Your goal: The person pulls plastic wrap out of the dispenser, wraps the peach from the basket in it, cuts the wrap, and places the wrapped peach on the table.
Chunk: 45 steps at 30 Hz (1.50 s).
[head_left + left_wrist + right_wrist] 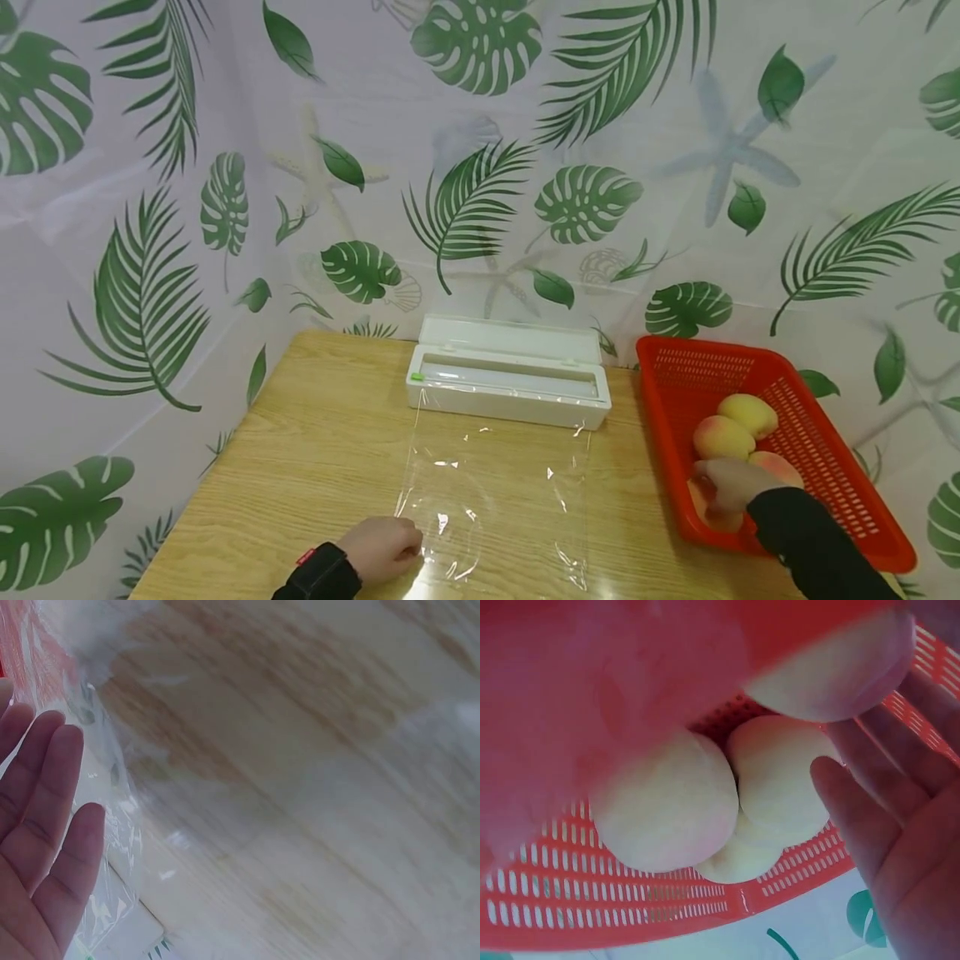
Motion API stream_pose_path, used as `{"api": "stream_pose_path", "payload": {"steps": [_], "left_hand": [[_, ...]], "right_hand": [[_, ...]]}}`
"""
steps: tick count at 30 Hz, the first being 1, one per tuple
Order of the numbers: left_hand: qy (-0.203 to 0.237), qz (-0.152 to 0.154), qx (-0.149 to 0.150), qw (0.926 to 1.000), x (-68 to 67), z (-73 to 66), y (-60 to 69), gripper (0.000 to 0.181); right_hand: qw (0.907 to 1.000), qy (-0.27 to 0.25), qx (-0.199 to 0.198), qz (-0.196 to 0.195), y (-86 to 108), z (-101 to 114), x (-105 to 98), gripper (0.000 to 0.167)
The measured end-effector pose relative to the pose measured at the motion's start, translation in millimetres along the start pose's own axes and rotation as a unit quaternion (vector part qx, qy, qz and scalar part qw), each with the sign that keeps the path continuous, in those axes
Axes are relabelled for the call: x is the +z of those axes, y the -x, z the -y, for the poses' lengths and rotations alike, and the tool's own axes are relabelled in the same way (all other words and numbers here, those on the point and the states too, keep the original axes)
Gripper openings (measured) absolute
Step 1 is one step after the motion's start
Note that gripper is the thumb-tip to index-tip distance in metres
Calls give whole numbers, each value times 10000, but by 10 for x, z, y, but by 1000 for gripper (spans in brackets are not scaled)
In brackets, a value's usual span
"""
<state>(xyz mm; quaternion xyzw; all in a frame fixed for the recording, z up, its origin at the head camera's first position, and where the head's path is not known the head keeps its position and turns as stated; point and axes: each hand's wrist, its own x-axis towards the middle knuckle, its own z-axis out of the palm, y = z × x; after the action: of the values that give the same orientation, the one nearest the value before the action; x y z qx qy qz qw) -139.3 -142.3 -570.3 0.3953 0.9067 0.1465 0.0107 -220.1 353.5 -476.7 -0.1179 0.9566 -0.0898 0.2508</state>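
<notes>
My right hand [738,483] reaches into the red basket [892,533], its fingers at a peach [840,667] near the basket's front left corner. In the right wrist view the fingers look fairly straight against that peach, and the thumb stands apart from it. Other peaches [723,437] lie just beyond the hand. My left hand [381,550] rests by the near left edge of a sheet of clear plastic film [517,508]. The left wrist view shows its fingers [64,772] relaxed and holding nothing, beside the film.
At the back of the wooden table [337,417] stands a white film dispenser [510,406] with its lid [510,337] raised. The film stretches from it toward me. A leaf-patterned sheet [480,200] covers the wall behind and at the left.
</notes>
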Motion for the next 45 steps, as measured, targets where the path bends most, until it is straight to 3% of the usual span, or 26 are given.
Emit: {"api": "stream_pose_path", "payload": {"steps": [3,7,17,23,29,35,42,45], "left_hand": [[21,-33,69,10000,4,-6,-18,17],[59,-15,92,9999,28,-3,-34,17],[80,-87,42,9999,75,13,1,18],[81,-20,-19,10000,33,-21,11,18],[76,-17,-17,10000,21,-32,21,15],[56,-2,-14,10000,41,-18,4,15],[169,-119,-176,9996,79,22,9,14],[342,-151,-255,9990,52,16,20,14]], "right_hand": [[9998,204,-39,75,-11,-37,17,49],[9974,648,-278,-121,-9,-101,82,61],[9912,719,-787,-788,-1,-195,247,60],[9885,568,-939,-1036,9,-255,312,62],[9889,472,-829,-1138,15,-299,310,61],[9890,-4,-718,-1294,110,-373,257,64],[9735,-183,-866,-2111,250,-332,71,67],[9726,-387,-742,-2169,328,-215,-27,70]]}}
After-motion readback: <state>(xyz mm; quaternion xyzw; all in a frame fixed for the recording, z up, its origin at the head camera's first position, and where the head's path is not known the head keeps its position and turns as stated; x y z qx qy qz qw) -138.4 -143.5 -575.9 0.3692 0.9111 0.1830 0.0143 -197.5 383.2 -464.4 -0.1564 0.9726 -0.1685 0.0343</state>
